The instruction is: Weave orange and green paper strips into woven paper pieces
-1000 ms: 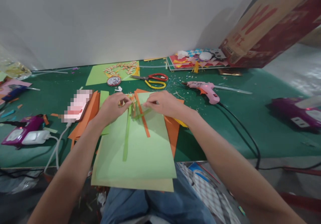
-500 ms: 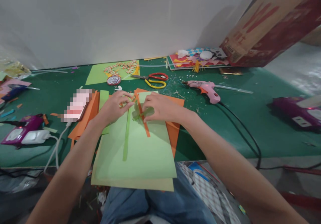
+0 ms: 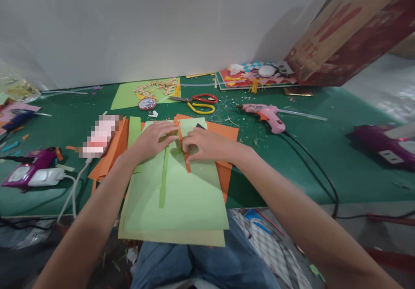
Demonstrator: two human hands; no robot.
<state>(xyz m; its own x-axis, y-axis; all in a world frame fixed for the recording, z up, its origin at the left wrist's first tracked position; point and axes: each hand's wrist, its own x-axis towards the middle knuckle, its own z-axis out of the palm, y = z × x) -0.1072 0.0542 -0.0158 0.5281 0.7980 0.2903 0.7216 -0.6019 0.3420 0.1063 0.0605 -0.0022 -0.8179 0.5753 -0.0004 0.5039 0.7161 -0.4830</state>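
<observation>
My left hand (image 3: 154, 140) is closed, its fingertips pinching the upper part of a narrow orange paper strip (image 3: 188, 167). From the other side, my right hand (image 3: 205, 144) grips the same strip lower down, thumb and fingers bent around it. Both hands rest over a pale green paper sheet (image 3: 191, 211). Along the sheet's left half lies a long green paper strip (image 3: 163, 185). A short bit of green strip (image 3: 177, 151) shows between the hands, partly hidden by fingers. Whether it is joined to the orange strip, I cannot tell.
Orange paper (image 3: 224, 172) lies beneath the sheet. Beyond it are scissors (image 3: 202, 103) and a round container of small beads (image 3: 147, 103). A pink glue gun (image 3: 267, 114) sits to the right, its cord trailing off the edge. A phone (image 3: 102, 135) lies left.
My left hand has shifted slightly right and down onto the orange strip. My right fingers have closed further round it, and the strip's lower end has moved a little left.
</observation>
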